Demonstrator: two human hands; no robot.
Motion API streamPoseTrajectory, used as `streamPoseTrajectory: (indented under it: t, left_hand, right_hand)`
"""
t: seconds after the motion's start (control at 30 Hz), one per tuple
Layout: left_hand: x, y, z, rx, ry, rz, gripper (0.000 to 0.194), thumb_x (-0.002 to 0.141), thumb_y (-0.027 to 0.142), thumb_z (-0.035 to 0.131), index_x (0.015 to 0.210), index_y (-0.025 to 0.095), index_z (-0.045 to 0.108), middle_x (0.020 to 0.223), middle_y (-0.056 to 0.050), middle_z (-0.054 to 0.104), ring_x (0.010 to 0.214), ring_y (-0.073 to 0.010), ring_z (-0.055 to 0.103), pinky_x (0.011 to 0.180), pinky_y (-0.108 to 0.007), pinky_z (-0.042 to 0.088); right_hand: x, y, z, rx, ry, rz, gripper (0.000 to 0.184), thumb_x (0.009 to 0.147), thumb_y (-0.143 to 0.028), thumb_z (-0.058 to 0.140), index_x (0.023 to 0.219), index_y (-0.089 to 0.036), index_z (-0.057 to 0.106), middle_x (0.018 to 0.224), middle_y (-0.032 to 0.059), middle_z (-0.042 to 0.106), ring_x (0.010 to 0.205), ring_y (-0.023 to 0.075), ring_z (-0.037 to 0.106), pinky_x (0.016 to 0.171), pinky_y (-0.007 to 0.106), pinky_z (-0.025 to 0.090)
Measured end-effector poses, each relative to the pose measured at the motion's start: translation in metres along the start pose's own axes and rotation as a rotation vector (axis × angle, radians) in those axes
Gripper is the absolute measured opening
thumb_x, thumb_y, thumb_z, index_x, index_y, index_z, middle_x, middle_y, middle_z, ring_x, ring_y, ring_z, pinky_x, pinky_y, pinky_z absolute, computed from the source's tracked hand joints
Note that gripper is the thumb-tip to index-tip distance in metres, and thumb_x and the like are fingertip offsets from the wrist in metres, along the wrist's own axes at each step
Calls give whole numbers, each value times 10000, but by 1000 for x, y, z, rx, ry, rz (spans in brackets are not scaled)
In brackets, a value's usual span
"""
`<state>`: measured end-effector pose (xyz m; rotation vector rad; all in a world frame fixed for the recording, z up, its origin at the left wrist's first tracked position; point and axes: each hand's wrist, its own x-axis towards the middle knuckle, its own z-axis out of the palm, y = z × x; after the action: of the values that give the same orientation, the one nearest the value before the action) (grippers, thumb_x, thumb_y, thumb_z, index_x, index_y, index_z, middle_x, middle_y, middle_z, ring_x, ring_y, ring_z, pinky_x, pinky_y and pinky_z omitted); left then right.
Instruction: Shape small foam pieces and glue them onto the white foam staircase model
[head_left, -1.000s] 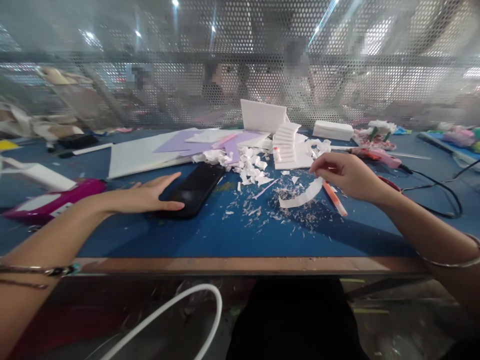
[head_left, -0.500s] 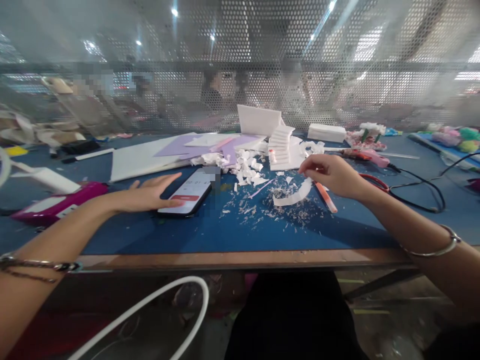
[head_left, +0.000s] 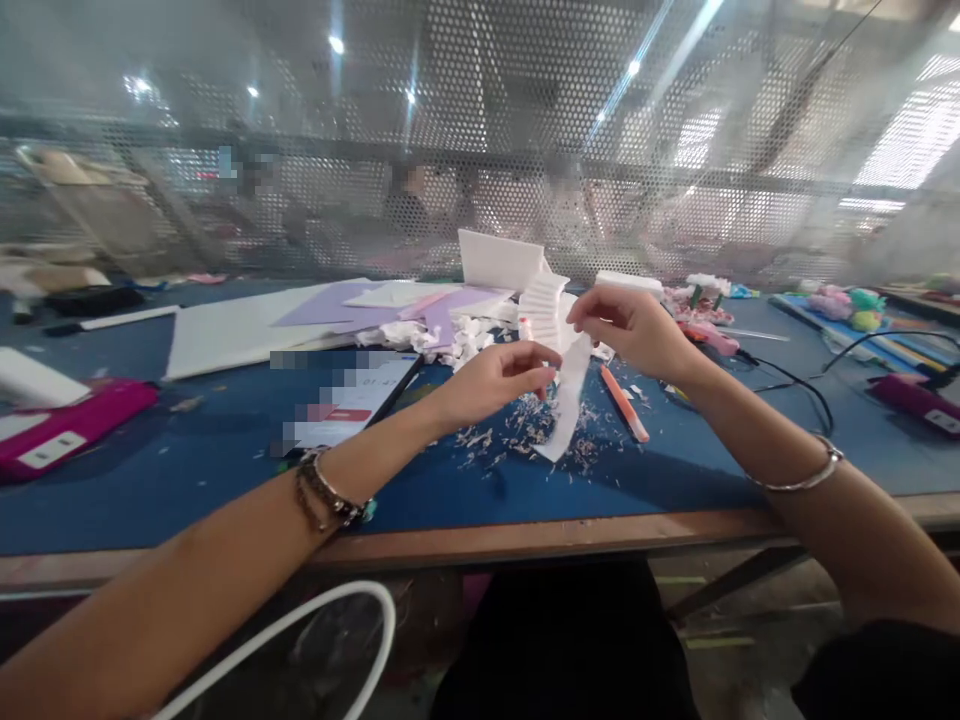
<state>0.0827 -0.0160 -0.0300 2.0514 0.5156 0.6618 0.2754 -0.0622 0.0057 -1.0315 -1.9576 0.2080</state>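
Observation:
My right hand point(head_left: 634, 330) is raised above the blue table point(head_left: 225, 480) and pinches the top of a curved white foam strip point(head_left: 568, 400), which hangs down from it. My left hand point(head_left: 495, 382) is just left of the strip with its fingers curled toward it, close to touching. A phone point(head_left: 352, 400) with a lit screen lies on the table to the left of my left arm. An orange craft knife point(head_left: 622, 403) lies on the table under my right hand. White shavings point(head_left: 517, 425) are scattered below the strip.
A white foam staircase model point(head_left: 541, 300) and foam scraps point(head_left: 465, 340) sit behind my hands. White and purple sheets point(head_left: 247, 325) lie at the back left, a pink box point(head_left: 52, 430) at the far left. A glue gun point(head_left: 705, 335) and black cable point(head_left: 802, 385) lie right. A perforated screen stands behind.
My right hand has lifted the white strip off the table. My left hand has left the phone and moved right toward the strip. The phone's screen has lit up.

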Motion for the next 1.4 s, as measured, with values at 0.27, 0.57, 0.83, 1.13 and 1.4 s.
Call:
streamPoseTrajectory:
  t: [0.27,0.57,0.83,1.13,1.4]
  left_hand:
    - [2,-13,3,-86,-124,-108,371,723,415,583,990,157,570,836,-26,573,677,-103,513,648,-224,408]
    - [-11,0,9,-37,-258,-113,260,776,375,538,650,147,528,569,33,421,508,-64,353,496,-203,262]
    - [-10,-9,14,-353,64,-132,297,742,422,585,645,154,501,557,52,392,498,-53,352,496,-183,280]
    - [-10,-9,14,-577,140,-192,212,686,329,671,739,155,562,646,51,509,554,-32,443,539,-147,340]
    - [-10,-5,14,-683,153,-208,191,672,282,689,742,142,580,660,46,546,614,-39,510,620,-156,410]
  right_hand:
    - [-11,4,9,130,79,35,105,763,-84,486,795,-126,577,756,3,588,665,46,522,594,182,420]
    - [-12,16,11,-22,209,7,118,782,-102,460,814,-148,564,757,7,565,661,72,514,608,222,427]
    - [-28,-4,22,-720,178,-458,190,859,-232,418,985,-155,538,823,57,570,787,152,508,704,302,396]
    - [-33,-6,31,-680,-189,-624,251,902,-299,372,1038,-170,538,798,29,605,718,107,541,623,227,411]
    - [-31,1,33,-301,-181,-464,196,881,-238,428,942,-152,594,866,61,589,795,98,554,694,229,455]
